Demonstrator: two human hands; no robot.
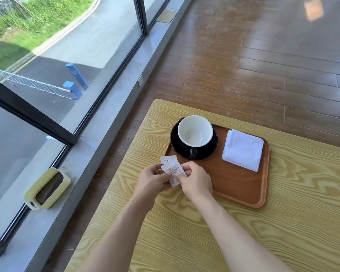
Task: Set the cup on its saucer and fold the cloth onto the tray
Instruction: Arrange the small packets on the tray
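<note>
A black cup with a white inside (194,132) stands on its black saucer (175,142) at the far left end of the brown wooden tray (234,185). A white cloth (242,149) lies folded into a square on the tray's far right part. At the tray's near left corner my left hand (152,179) and my right hand (196,180) together pinch small white paper sachets (172,169) with print on them. One sachet sticks up toward the saucer.
The tray sits on a light wood-grain table (283,222). A yellow-green container (47,188) rests on the grey window ledge to the left. Large windows run along the left, and dark wooden floor lies beyond the table.
</note>
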